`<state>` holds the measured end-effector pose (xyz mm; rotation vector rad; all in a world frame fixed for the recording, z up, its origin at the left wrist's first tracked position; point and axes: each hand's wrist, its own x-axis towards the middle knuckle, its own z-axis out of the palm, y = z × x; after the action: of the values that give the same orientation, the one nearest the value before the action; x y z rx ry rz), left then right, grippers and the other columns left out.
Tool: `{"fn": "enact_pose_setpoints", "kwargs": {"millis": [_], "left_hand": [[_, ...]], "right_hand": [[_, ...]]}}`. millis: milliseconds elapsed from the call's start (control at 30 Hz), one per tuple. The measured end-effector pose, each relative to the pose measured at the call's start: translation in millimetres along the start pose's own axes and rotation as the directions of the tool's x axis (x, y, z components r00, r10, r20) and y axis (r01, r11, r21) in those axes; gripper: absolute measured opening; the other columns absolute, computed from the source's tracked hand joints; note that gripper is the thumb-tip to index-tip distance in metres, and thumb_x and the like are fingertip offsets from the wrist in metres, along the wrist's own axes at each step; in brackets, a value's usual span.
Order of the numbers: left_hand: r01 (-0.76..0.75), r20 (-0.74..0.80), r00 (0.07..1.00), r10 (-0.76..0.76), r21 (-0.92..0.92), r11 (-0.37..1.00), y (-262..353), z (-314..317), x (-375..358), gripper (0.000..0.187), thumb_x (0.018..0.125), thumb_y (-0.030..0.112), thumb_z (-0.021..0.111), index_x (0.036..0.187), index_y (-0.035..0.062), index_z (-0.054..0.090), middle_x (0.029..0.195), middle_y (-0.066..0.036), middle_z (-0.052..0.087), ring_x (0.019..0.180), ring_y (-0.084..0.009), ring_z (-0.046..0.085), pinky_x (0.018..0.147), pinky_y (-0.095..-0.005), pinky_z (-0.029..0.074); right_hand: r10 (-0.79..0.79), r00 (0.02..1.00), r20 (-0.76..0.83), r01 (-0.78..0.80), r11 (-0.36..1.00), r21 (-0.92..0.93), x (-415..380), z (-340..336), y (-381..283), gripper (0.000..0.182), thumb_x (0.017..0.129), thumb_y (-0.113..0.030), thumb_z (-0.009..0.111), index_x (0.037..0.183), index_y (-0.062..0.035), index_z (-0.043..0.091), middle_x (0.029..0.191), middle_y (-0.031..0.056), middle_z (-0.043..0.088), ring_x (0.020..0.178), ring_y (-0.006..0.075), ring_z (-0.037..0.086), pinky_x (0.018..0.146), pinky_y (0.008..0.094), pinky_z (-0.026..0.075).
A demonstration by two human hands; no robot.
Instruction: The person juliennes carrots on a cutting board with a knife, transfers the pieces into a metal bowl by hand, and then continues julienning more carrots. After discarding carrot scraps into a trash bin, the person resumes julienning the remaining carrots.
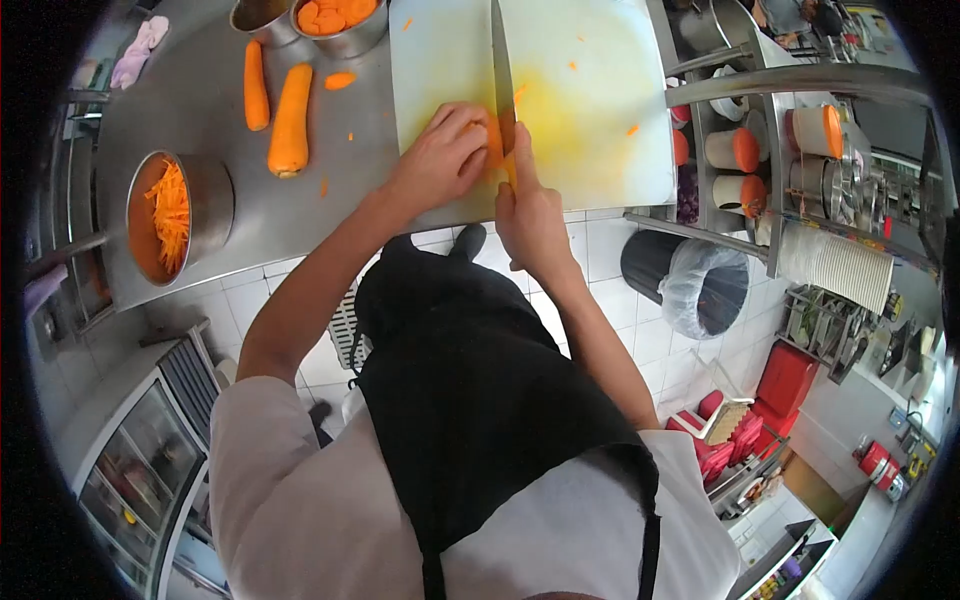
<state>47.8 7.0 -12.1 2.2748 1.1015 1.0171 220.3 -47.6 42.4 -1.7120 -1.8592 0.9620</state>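
My left hand (pixel 440 155) is closed over a piece of carrot (pixel 494 142) near the front edge of the white cutting board (pixel 600 95), which is stained yellow. In my right hand (pixel 533 215) is a large kitchen knife (pixel 503 75), its long blade pointing away from me across the board. The forefinger stretches along the handle end of the knife, and the blade is right beside the carrot. My fingers partly hide the carrot, so its full shape does not show. Small orange scraps are scattered over the board.
Two whole peeled carrots (pixel 290 120) and a cut piece (pixel 340 80) lie on the steel table (pixel 360 190). A pot of shredded carrot (pixel 218 205) stands at left, a bowl of carrot slices (pixel 360 40) at the back. A lined bin (pixel 655 265) and shelving are at right.
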Motion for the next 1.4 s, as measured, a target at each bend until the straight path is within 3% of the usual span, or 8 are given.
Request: {"fn": "enact_pose_setpoints", "kwargs": {"millis": [167, 267, 400, 533, 600, 700, 1000, 1400], "left_hand": [[0.066, -0.038, 0.997, -0.069, -0.072, 0.995, -1, -2, -2, 0.021, 0.088, 0.006, 0.067, 0.106, 0.0006, 0.058, 0.13, -0.016, 0.056, 0.124, -0.0376, 0.052, 0.106, -0.046, 0.044], [0.088, -0.045, 0.995, -0.093, -0.095, 0.992, -9, -10, -7, 0.036, 0.09, 0.015, 0.069, 0.121, 0.0025, 0.058, 0.139, -0.016, 0.053, 0.132, -0.0367, 0.048, 0.112, -0.0469, 0.04], [0.021, 0.12, 0.992, -0.047, 0.209, 0.978, 5, -23, -7, 0.065, 0.088, 0.033, 0.075, 0.141, 0.0048, 0.049, 0.149, -0.017, 0.046, 0.14, -0.0374, 0.042, 0.117, -0.0465, 0.035], [0.01, 0.246, 0.967, -0.066, 0.224, 0.975, -3, -22, -5, 0.085, 0.083, 0.045, 0.078, 0.146, 0.0017, 0.042, 0.154, -0.018, 0.041, 0.145, -0.0369, 0.036, 0.121, -0.0472, 0.03], [0.038, 0.244, 0.966, -0.09, 0.208, 0.977, -4, -21, -4, 0.087, 0.083, 0.047, 0.078, 0.145, -0.0008, 0.042, 0.154, -0.018, 0.041, 0.145, -0.0368, 0.035, 0.121, -0.0476, 0.029], [0.038, 0.155, 0.985, -0.081, 0.262, 0.964, -3, -17, -5, 0.088, 0.083, 0.048, 0.078, 0.145, -0.0009, 0.042, 0.152, -0.018, 0.042, 0.145, -0.0365, 0.036, 0.121, -0.0482, 0.028], [0.098, 0.115, 0.984, -0.137, 0.29, 0.952, 2, -16, -4, 0.084, 0.082, 0.047, 0.078, 0.143, -0.0005, 0.045, 0.149, -0.018, 0.045, 0.143, -0.038, 0.037, 0.121, -0.0513, 0.026], [0.494, -0.065, 0.864, -0.499, 0.293, 0.818, 22, -24, -7, 0.046, 0.091, 0.025, 0.068, 0.128, 0.0001, 0.056, 0.119, -0.019, 0.058, 0.103, -0.0418, 0.063, 0.089, -0.0482, 0.053]], "right_hand": [[-0.007, 1.0, 0.001, 0.007, 0.998, 0.069, -8, -15, 3, 0.071, 0.094, -0.002, 0.051, 0.16, -0.007, 0.024, 0.069, 0.0222, 0.065, 0.049, 0.0348, 0.062, 0.04, 0.0443, 0.053], [0.003, 1.0, -0.007, -0.003, 0.998, 0.068, -12, -25, 1, 0.071, 0.094, -0.002, 0.05, 0.16, -0.007, 0.025, 0.064, 0.018, 0.062, 0.043, 0.0287, 0.059, 0.034, 0.0409, 0.051], [-0.016, 1.0, -0.018, 0.017, 0.995, 0.093, -14, -36, -2, 0.069, 0.094, -0.002, 0.05, 0.159, -0.0063, 0.026, 0.062, 0.0179, 0.061, 0.042, 0.0275, 0.057, 0.038, 0.0413, 0.053], [-0.056, 0.998, -0.014, 0.057, 0.994, 0.096, -16, -31, 3, 0.068, 0.094, -0.002, 0.051, 0.159, -0.0046, 0.028, 0.064, 0.02, 0.063, 0.044, 0.0274, 0.059, 0.045, 0.0414, 0.055], [-0.026, 1.0, 0.009, 0.024, 0.992, 0.12, -17, -32, -1, 0.071, 0.09, 0.002, 0.054, 0.156, -0.0005, 0.03, 0.077, 0.0307, 0.064, 0.068, 0.0444, 0.063, 0.066, 0.0501, 0.054], [0.004, 1.0, 0.028, -0.008, 0.992, 0.123, -17, -35, -6, 0.072, 0.087, 0.003, 0.056, 0.154, 0.0019, 0.031, 0.088, 0.0372, 0.065, 0.084, 0.0534, 0.065, 0.079, 0.0546, 0.053], [-0.024, 1.0, 0.017, 0.022, 0.993, 0.113, -18, -35, -1, 0.07, 0.088, 0.002, 0.057, 0.153, 0.0035, 0.032, 0.102, 0.0398, 0.064, 0.1, 0.0541, 0.063, 0.09, 0.0552, 0.05], [0.034, 0.998, 0.044, -0.039, 0.99, 0.135, -21, -37, -5, 0.07, 0.089, 0.001, 0.059, 0.153, 0.0023, 0.033, 0.097, 0.0381, 0.065, 0.092, 0.0537, 0.064, 0.084, 0.0552, 0.051]]}}
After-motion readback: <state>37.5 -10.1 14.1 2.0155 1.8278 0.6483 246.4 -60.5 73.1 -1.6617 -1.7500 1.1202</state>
